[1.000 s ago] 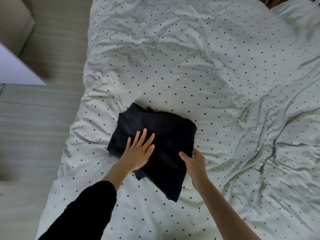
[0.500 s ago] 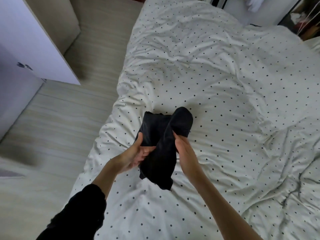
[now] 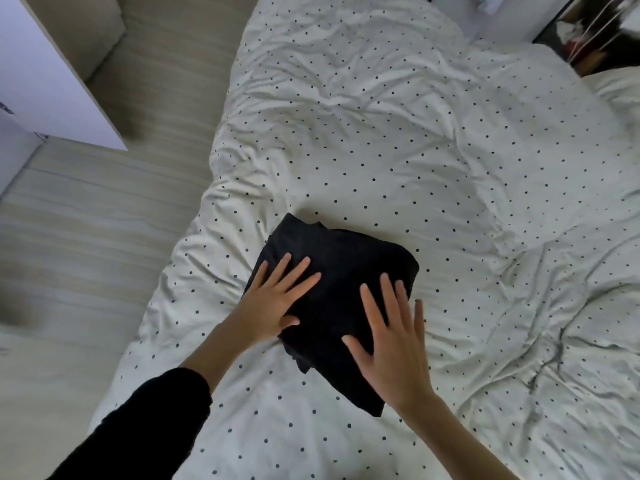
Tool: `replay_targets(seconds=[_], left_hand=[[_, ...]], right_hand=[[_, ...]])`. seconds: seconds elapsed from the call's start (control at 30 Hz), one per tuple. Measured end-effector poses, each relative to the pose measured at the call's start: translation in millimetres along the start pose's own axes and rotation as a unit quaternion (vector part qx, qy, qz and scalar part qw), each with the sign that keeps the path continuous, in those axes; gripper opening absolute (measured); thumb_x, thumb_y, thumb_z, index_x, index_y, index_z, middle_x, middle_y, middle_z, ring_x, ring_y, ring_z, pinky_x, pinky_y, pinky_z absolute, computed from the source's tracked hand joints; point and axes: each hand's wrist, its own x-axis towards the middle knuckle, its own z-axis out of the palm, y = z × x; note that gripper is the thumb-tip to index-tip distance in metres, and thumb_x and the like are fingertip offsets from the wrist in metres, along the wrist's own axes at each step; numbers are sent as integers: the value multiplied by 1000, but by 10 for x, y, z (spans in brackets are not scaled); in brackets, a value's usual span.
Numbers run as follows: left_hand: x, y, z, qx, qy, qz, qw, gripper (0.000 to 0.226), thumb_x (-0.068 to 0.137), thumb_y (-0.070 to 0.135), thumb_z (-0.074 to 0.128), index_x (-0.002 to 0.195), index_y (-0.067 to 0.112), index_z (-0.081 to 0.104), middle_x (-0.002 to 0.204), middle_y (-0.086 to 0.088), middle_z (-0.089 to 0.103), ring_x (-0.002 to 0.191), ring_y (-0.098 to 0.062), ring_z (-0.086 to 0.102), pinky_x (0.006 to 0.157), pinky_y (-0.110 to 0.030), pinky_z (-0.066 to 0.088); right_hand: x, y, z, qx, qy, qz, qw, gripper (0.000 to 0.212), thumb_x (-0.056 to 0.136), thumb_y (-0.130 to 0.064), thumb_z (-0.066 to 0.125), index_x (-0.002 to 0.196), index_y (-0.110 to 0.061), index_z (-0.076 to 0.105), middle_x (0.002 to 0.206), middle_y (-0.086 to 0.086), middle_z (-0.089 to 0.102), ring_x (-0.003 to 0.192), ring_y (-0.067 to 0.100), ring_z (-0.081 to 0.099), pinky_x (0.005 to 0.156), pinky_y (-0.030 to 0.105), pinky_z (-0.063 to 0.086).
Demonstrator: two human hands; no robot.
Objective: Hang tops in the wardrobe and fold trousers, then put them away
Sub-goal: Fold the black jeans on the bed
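Observation:
Black folded trousers (image 3: 341,261) lie in a compact bundle on the white dotted duvet (image 3: 433,150), near the bed's left side. My left hand (image 3: 277,299) lies flat on the bundle's left part with fingers spread. My right hand (image 3: 391,341) presses flat on its right, nearer part, fingers straight and spread. Neither hand grips the cloth. A loose corner of the trousers sticks out toward me under my right wrist.
Pale wood floor (image 3: 86,254) runs along the bed's left side. A white wardrobe door (image 3: 52,81) stands at the upper left. At the top right there is a dark open space (image 3: 588,32) with hanging items, and a pillow's edge (image 3: 620,88) beside it.
Half a second ago both hands held the trousers up in a fold; now the bundle lies flat on the duvet and both hands press on it with straight fingers.

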Motion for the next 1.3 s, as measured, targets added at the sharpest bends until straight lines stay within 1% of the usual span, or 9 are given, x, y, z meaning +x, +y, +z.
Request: replay_targets(seconds=[0.07, 0.2, 0.33, 0.43, 0.5, 0.57, 0.8, 1.0, 1.3], left_hand=[[144, -99, -39, 83, -40, 26, 995, 110, 79, 57, 61, 137, 37, -30, 146, 8, -38, 136, -27, -32, 114, -49, -9], [376, -284, -8, 133, -102, 77, 983, 139, 56, 72, 69, 138, 29, -34, 140, 5, -46, 130, -28, -41, 111, -52, -12], [467, -188, 350, 200, -129, 47, 970, 154, 52, 74, 71, 123, 18, -53, 130, -9, -58, 119, -39, -51, 107, -62, -13], [454, -178, 514, 237, -48, 62, 968, 138, 60, 71, 69, 144, 12, -24, 151, -20, -27, 135, -48, -23, 108, -69, 8], [477, -198, 536, 259, 2, 73, 963, 111, 66, 51, 76, 149, 11, 14, 155, -22, 12, 139, -50, 11, 101, -70, 27], [542, -201, 582, 282, 13, 67, 957, 96, 67, 33, 78, 146, 10, 28, 152, -23, 23, 136, -51, 22, 97, -70, 32], [440, -164, 736, 310, 68, 69, 946, 79, 73, 16, 73, 143, 13, 35, 147, -23, 33, 133, -49, 32, 94, -71, 35], [340, -35, 697, 291, 83, 39, 952, 81, 62, 23, 83, 134, 10, 50, 139, -14, 49, 127, -37, 47, 90, -66, 43], [-103, 399, 166, 226, 135, -17, 965, 79, 47, 6, 89, 121, 8, 63, 125, -10, 62, 113, -31, 60, 85, -63, 48]], right_hand=[[28, -51, 194, -59, -93, -17, 994, 95, 68, -68, 62, 146, -21, 34, 154, 15, 26, 141, 36, 23, 105, 65, 19], [182, 177, 476, -94, -187, 53, 976, 118, 62, -90, 35, 151, -24, -6, 158, 11, -14, 145, 27, -14, 106, 68, -1], [34, 131, 605, -84, -179, 36, 980, 128, 48, -91, 44, 145, -10, 33, 147, 32, 28, 138, 44, 27, 106, 69, 13], [-53, 91, 779, -93, -177, 33, 979, 133, 39, -84, 65, 145, -11, 33, 146, 32, 28, 136, 48, 26, 101, 71, 17], [1, 141, 874, -89, -179, 46, 979, 128, 51, -79, 66, 151, -18, 14, 154, 28, 10, 142, 45, 8, 103, 72, 9], [58, 221, 937, -85, -173, 50, 980, 120, 56, -76, 66, 149, -17, 20, 152, 27, 17, 141, 44, 14, 101, 73, 15], [82, 252, 1020, -106, -128, 24, 986, 109, 44, -56, 86, 139, -21, 46, 137, 32, 44, 128, 47, 41, 88, 74, 37], [171, 241, 958, -87, -174, 18, 981, 84, 85, -31, 66, 149, -34, 12, 153, 27, 14, 142, 44, 9, 105, 72, 13], [104, 308, 356, -6, -121, -19, 992, 70, 89, -18, 59, 146, -33, 23, 152, 12, 30, 141, 29, 24, 112, 54, 24]])
